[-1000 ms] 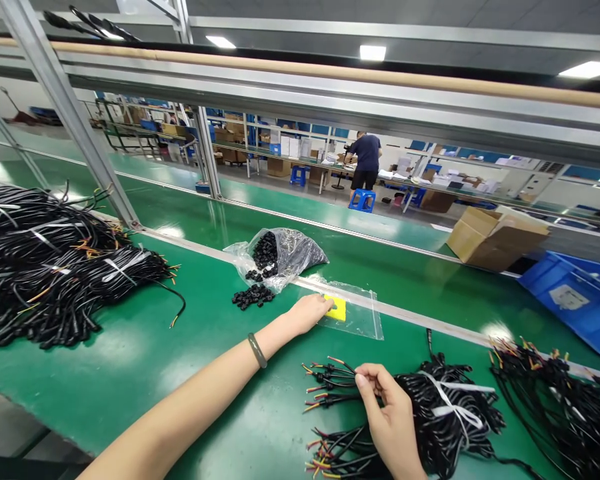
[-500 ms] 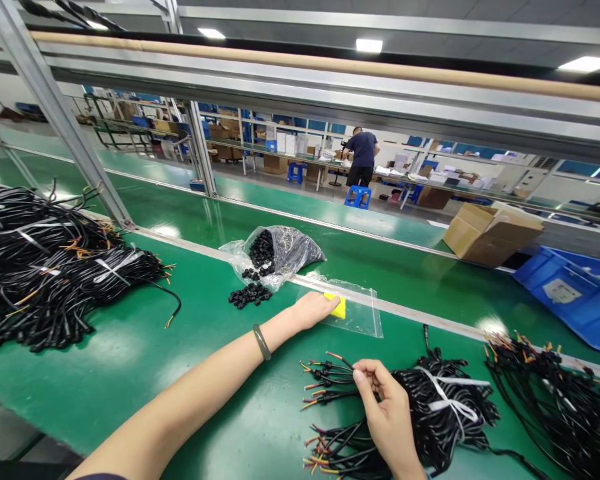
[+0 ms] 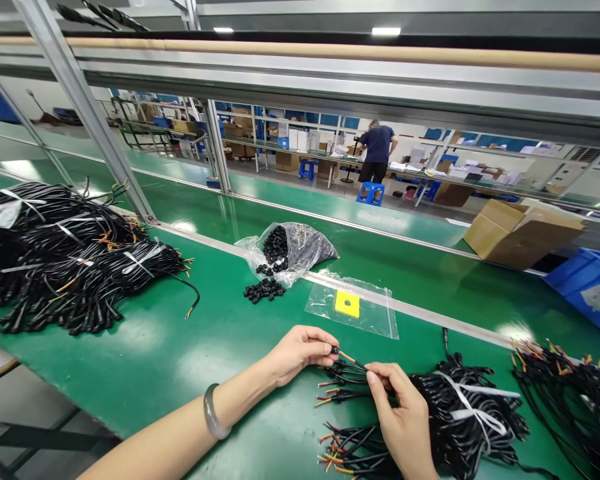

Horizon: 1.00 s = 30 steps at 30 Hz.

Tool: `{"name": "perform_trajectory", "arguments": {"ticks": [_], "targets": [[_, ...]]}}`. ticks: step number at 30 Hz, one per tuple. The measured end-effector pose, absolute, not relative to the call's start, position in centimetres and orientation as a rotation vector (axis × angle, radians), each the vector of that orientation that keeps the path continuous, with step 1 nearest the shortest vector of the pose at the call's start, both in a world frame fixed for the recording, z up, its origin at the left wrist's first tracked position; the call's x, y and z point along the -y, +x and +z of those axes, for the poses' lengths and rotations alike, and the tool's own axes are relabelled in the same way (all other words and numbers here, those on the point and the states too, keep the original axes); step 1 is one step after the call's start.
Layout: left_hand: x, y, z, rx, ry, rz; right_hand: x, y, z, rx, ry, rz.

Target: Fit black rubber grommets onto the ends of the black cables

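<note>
Between the thumb and fingertips of my left hand [image 3: 305, 353] is a small black cap [image 3: 335, 349], held at the bare wire end of a black cable. My right hand [image 3: 397, 407] pinches that cable [image 3: 360, 365] just behind its orange and red wires. Below and beside my right hand lies a bundle of black cables [image 3: 460, 413] tied with white ties, its stripped ends pointing left. Beyond my hands a yellow sponge-like square [image 3: 347, 304] with a hole rests on a clear zip bag [image 3: 375, 313].
An open plastic bag [image 3: 305, 250] spills black caps [image 3: 265, 290] onto the green bench. Tied cable bundles [image 3: 80, 260] are heaped at left; more cables [image 3: 570, 393] lie at right. A cardboard box [image 3: 500, 233] and blue bin [image 3: 590, 287] stand back right. A person [image 3: 377, 150] stands farther off.
My left hand has left the yellow square and come back toward me, beside my right hand, now with a black cap at the cable's end. My right hand still pinches the cable.
</note>
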<state>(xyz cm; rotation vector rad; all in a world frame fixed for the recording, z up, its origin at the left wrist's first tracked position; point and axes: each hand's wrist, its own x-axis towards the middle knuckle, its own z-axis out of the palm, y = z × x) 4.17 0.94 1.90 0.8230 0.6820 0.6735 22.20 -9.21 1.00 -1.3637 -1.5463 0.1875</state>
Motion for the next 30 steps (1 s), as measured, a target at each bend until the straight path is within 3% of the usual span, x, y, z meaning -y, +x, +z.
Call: {"name": "perform_trajectory", "arguments": {"ticks": [30], "targets": [[-0.33, 3.37, 1.77, -0.644, 0.772, 0.621, 9.33, 22.42, 1.12, 1.602, -1.445, 0.267]]}}
